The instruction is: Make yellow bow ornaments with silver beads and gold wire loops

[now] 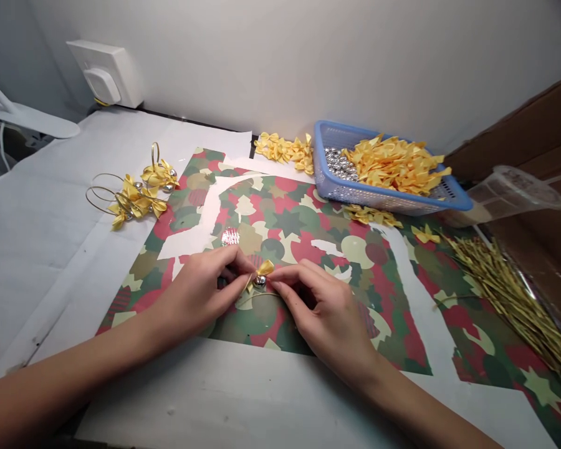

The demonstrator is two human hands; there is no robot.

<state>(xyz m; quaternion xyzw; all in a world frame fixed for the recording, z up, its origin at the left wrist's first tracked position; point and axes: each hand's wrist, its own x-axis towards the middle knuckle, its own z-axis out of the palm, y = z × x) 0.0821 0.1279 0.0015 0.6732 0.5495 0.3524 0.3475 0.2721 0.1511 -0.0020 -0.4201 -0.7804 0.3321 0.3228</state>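
Over the patterned sheet, my left hand (215,280) and my right hand (325,305) meet fingertip to fingertip. Between them is a yellow ribbon bow (265,268) with a small silver bell (260,280) at its middle. My left thumb and forefinger pinch the bow's left side. On the other side, my right thumb and forefinger close on the edge by the bell. A thin gold tie (262,295) curves just below the bell, partly hidden by the fingers.
A blue basket (393,199) of silver bells (339,163) and yellow bows (397,165) stands at the back right. Gold ties (509,299) lie in a bundle at right, near a clear plastic cup (509,193). Bows with looped ties (135,199) lie at left.
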